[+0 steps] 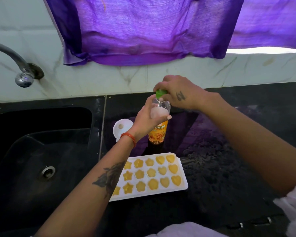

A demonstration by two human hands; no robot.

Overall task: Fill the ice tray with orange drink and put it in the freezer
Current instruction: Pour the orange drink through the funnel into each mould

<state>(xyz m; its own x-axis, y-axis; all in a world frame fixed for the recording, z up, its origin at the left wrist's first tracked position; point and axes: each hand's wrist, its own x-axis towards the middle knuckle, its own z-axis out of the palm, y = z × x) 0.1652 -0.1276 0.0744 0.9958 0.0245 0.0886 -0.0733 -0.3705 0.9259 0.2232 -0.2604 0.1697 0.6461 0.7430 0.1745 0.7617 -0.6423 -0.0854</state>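
Bottle [158, 130] of orange drink stands upright on the black counter [220, 168], just behind the ice tray [181, 170], with only a shallow layer of liquid visible at its base below the orange label. Left hand [148, 120] grips the clear upper section of the bottle, fingers wrapped around it. Right hand [176, 93] is positioned over the bottle top, its fingers curled around the green cap [161, 93]; whether the cap is fully seated on the neck cannot be determined. Ice tray is white and lies flat on the counter near the front edge, partly covered by the left forearm; its visible star-, flower- and heart-shaped cells all contain orange liquid. White round lid [122, 127] lies on the counter to the left of the bottle, beside the sink [41, 151]. Sink is black, with a metal drain [48, 171] in its floor and a metal tap [15, 65] projecting from the tiled wall above it. Purple cloth [143, 31] hangs over the wall behind the counter.
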